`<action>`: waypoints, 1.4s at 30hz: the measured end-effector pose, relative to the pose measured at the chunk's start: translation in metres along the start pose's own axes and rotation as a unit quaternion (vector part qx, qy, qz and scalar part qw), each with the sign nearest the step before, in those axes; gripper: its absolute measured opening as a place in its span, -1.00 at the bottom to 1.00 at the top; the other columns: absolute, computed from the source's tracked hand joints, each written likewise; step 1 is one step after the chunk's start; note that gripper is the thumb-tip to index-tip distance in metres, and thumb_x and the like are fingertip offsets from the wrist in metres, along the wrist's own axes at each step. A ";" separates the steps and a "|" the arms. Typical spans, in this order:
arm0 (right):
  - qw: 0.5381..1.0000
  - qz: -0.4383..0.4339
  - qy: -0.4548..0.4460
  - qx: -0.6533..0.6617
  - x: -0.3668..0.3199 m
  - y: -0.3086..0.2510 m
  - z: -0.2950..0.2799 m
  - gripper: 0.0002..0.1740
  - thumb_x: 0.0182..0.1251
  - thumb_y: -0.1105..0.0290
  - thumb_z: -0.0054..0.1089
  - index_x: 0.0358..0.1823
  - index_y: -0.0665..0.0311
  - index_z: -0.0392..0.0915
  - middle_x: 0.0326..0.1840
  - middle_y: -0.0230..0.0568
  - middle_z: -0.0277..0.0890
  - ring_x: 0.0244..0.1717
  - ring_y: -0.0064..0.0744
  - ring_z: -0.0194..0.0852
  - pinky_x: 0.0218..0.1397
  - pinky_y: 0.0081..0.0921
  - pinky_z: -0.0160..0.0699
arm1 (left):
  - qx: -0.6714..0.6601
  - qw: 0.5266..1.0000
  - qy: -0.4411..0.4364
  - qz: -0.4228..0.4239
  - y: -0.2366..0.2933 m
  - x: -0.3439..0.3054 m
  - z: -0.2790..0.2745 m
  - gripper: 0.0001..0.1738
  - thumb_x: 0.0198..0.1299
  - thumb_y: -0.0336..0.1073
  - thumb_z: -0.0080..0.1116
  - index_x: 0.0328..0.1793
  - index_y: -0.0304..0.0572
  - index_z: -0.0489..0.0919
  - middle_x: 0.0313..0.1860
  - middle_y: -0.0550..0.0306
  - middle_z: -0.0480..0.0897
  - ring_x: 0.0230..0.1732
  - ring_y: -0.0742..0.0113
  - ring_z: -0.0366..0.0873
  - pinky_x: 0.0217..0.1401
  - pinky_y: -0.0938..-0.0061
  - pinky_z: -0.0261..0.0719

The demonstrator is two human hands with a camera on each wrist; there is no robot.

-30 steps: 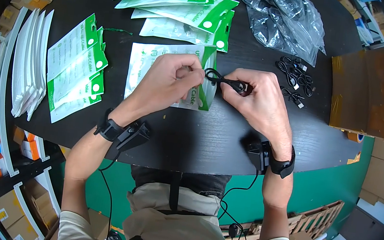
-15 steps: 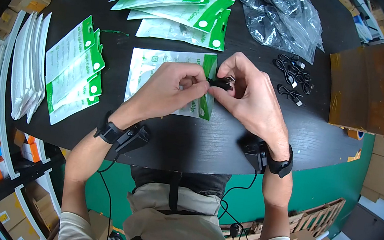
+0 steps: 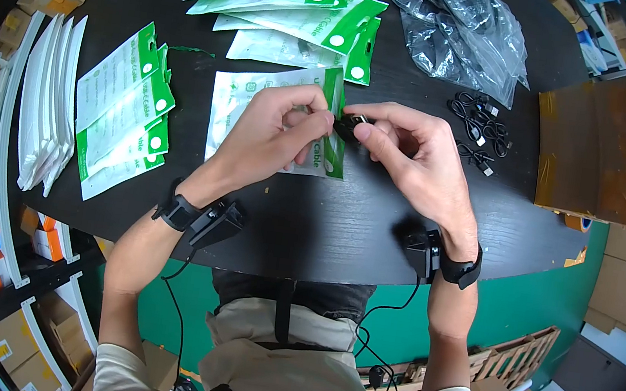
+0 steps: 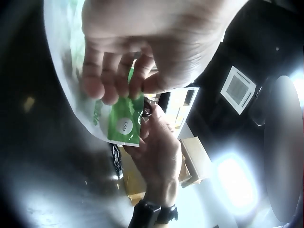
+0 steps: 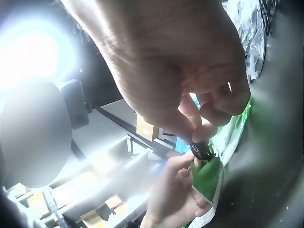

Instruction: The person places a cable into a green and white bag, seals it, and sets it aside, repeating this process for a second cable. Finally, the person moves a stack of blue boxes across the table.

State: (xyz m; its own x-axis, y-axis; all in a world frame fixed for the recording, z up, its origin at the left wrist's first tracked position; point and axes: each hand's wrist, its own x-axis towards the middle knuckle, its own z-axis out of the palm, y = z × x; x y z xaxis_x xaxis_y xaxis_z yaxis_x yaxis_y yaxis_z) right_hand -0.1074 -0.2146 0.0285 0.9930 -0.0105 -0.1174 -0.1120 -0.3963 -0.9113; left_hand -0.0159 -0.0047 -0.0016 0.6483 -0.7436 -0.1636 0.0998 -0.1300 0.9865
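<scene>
A: What did the right hand (image 3: 422, 156) have?

B: The cable (image 3: 351, 124), black and smooth, bunched into a tight, rounded bundle. Thumb and forefinger pinched it.

A: And the left hand (image 3: 278, 129)?

B: Its thumb and forefinger pinched the bag (image 3: 237, 98) at the green end, with the other fingers bent over the film. The bag was a flat rectangle of thin, glossy plastic, milky white with green print, and the left wrist view showed a white disc (image 4: 124, 126) on its green band.

A: Were the hands together?

B: Nearly: the fingertips were close, with the cable between them, right at the bag's green edge. I couldn't tell whether any of it was inside.

A: What was the table (image 3: 308, 234) like?

B: Dark, with a fine wood grain that caught the light. Beyond the bag, slippery pouches (image 3: 296, 23) overlapped in a fan, and more packets (image 3: 123, 107) lay to the left, beside a stack of pale, thin sleeves (image 3: 52, 106).

A: And on the right?

B: Crumpled, clear plastic (image 3: 464, 37), full of shiny creases. Nearer were loose coils (image 3: 482, 127) of black cable with metal plugs, then a cardboard box (image 3: 596, 150), its brown sides scuffed.
</scene>
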 end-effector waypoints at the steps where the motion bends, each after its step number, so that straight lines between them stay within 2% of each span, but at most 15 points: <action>1: 1.000 0.000 0.000 0.000 0.000 -0.001 -0.001 -0.71 0.51 0.45 0.31 0.18 0.34 0.73 -0.55 -0.57 0.34 -0.47 -0.75 0.21 -0.35 -0.65 0.30 | -0.008 1.000 0.001 0.007 -0.001 0.000 0.000 -0.76 0.55 -0.26 0.11 -0.22 -0.22 0.54 -0.52 0.30 0.55 -0.60 0.63 0.50 -0.61 0.70 0.35; 5: 0.999 0.006 0.003 -0.033 0.000 -0.007 -0.003 -0.74 0.50 0.46 0.31 0.14 0.35 0.75 -0.63 -0.60 0.25 -0.48 -0.76 0.14 -0.36 -0.63 0.29 | -0.022 1.000 -0.001 0.009 -0.003 0.001 -0.001 -0.76 0.55 -0.27 0.11 -0.22 -0.22 0.54 -0.54 0.29 0.54 -0.64 0.61 0.49 -0.64 0.70 0.31; 9: 0.999 0.022 0.005 -0.049 -0.001 -0.009 -0.002 -0.77 0.45 0.48 0.35 0.08 0.31 0.78 -0.50 -0.53 0.40 -0.47 -0.76 0.17 -0.38 -0.62 0.28 | -0.033 0.999 -0.009 0.008 -0.001 0.001 -0.002 -0.76 0.55 -0.27 0.12 -0.22 -0.23 0.54 -0.54 0.28 0.54 -0.69 0.59 0.48 -0.67 0.70 0.26; 12: 0.991 -0.094 0.063 -0.077 0.000 0.000 0.003 -0.77 0.38 0.52 0.38 0.03 0.29 0.80 -0.23 -0.38 0.57 -0.41 -0.68 0.33 -0.33 -0.59 0.35 | -0.035 0.999 -0.012 0.011 -0.001 0.000 0.000 -0.76 0.55 -0.28 0.12 -0.21 -0.24 0.54 -0.54 0.28 0.53 -0.71 0.58 0.47 -0.69 0.70 0.23; 13: 0.991 -0.094 0.063 -0.077 0.000 0.001 0.002 -0.77 0.38 0.52 0.38 0.03 0.29 0.80 -0.23 -0.38 0.57 -0.41 -0.68 0.33 -0.33 -0.59 0.35 | -0.033 0.999 -0.012 0.013 -0.001 0.000 0.001 -0.77 0.55 -0.28 0.12 -0.21 -0.24 0.54 -0.54 0.27 0.53 -0.72 0.58 0.47 -0.70 0.70 0.22; 16: 0.988 -0.106 0.051 -0.096 0.001 0.003 0.001 -0.76 0.33 0.55 0.39 0.01 0.29 0.81 0.03 -0.27 0.62 -0.32 -0.56 0.49 -0.23 -0.53 0.49 | -0.030 0.999 -0.016 0.015 -0.002 0.000 0.002 -0.77 0.56 -0.28 0.12 -0.20 -0.24 0.54 -0.53 0.26 0.53 -0.72 0.58 0.47 -0.71 0.70 0.21; 20: 0.981 -0.159 0.045 -0.103 -0.001 0.002 0.005 -0.78 0.33 0.55 0.38 -0.01 0.34 0.80 0.01 -0.21 0.66 -0.28 -0.45 0.60 -0.12 -0.46 0.59 | -0.024 0.999 -0.025 0.014 -0.004 0.000 0.002 -0.77 0.56 -0.28 0.11 -0.19 -0.25 0.54 -0.51 0.26 0.53 -0.71 0.59 0.48 -0.70 0.71 0.20; 25: 0.980 -0.142 0.046 -0.135 -0.001 0.006 0.007 -0.79 0.34 0.55 0.38 -0.02 0.37 0.78 -0.01 -0.14 0.68 -0.28 -0.37 0.66 -0.12 -0.43 0.62 | -0.019 0.999 -0.034 0.021 -0.003 -0.001 0.005 -0.77 0.57 -0.28 0.10 -0.18 -0.25 0.54 -0.51 0.27 0.52 -0.70 0.60 0.48 -0.70 0.72 0.21; 28: 0.990 -0.096 0.037 -0.096 -0.001 0.001 0.005 -0.79 0.36 0.53 0.36 -0.01 0.40 0.76 -0.08 -0.08 0.69 -0.28 -0.27 0.69 -0.15 -0.40 0.62 | -0.031 0.999 -0.040 0.021 0.003 -0.003 0.008 -0.77 0.57 -0.28 0.12 -0.18 -0.25 0.53 -0.48 0.29 0.51 -0.66 0.61 0.48 -0.66 0.70 0.26; 30: 0.990 -0.099 0.026 -0.099 -0.001 0.001 0.005 -0.79 0.37 0.53 0.35 -0.01 0.41 0.76 -0.11 -0.05 0.68 -0.30 -0.26 0.68 -0.18 -0.39 0.60 | -0.052 0.998 -0.045 0.015 0.007 -0.006 0.010 -0.76 0.55 -0.29 0.15 -0.20 -0.26 0.52 -0.42 0.31 0.49 -0.59 0.64 0.46 -0.57 0.67 0.35; 32: 0.989 -0.105 0.000 -0.108 -0.001 0.002 0.005 -0.81 0.39 0.53 0.33 -0.02 0.42 0.75 -0.17 -0.01 0.66 -0.34 -0.23 0.65 -0.25 -0.35 0.57 | -0.051 0.997 -0.046 0.021 0.007 -0.006 0.010 -0.76 0.55 -0.28 0.16 -0.19 -0.26 0.52 -0.40 0.30 0.50 -0.59 0.64 0.47 -0.57 0.68 0.35; 37: 0.989 -0.105 -0.010 -0.102 0.000 0.003 0.008 -0.85 0.41 0.55 0.28 -0.07 0.45 0.72 -0.32 0.03 0.62 -0.41 -0.22 0.57 -0.32 -0.31 0.48 | -0.055 0.996 -0.052 0.039 0.009 -0.008 0.011 -0.79 0.55 -0.30 0.16 -0.17 -0.27 0.55 -0.37 0.29 0.52 -0.58 0.62 0.48 -0.56 0.69 0.35; 39: 0.985 -0.129 -0.018 -0.112 0.000 0.007 0.009 -0.86 0.41 0.55 0.27 -0.09 0.46 0.69 -0.38 0.05 0.57 -0.46 -0.31 0.51 -0.35 -0.29 0.43 | -0.058 0.996 -0.056 0.042 0.010 -0.009 0.011 -0.80 0.55 -0.31 0.16 -0.16 -0.28 0.55 -0.37 0.28 0.52 -0.58 0.62 0.47 -0.56 0.68 0.35; 41: 0.983 -0.140 -0.020 -0.118 0.000 0.008 0.008 -0.87 0.41 0.55 0.26 -0.10 0.47 0.68 -0.42 0.05 0.55 -0.48 -0.36 0.48 -0.36 -0.28 0.41 | -0.038 0.995 -0.069 0.067 0.010 -0.009 0.012 -0.82 0.55 -0.37 0.11 -0.13 -0.36 0.56 -0.24 0.16 0.55 -0.61 0.56 0.52 -0.64 0.70 0.32; 42: 0.987 -0.109 -0.013 -0.113 -0.001 0.007 0.008 -0.87 0.40 0.54 0.26 -0.11 0.46 0.68 -0.42 0.01 0.57 -0.47 -0.42 0.47 -0.35 -0.29 0.42 | -0.028 0.994 -0.075 0.080 0.010 -0.010 0.013 -0.82 0.56 -0.40 0.08 -0.12 -0.40 0.56 -0.18 0.10 0.57 -0.62 0.52 0.54 -0.68 0.70 0.30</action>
State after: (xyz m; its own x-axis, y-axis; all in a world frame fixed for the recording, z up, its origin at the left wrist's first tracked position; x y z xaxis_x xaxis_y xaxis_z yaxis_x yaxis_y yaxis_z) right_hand -0.1092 -0.2104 0.0190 0.9910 0.1197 0.0598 0.1188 -0.5818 -0.8046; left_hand -0.0306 -0.0072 0.0099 0.5392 -0.8422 -0.0003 0.0490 0.0310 0.9983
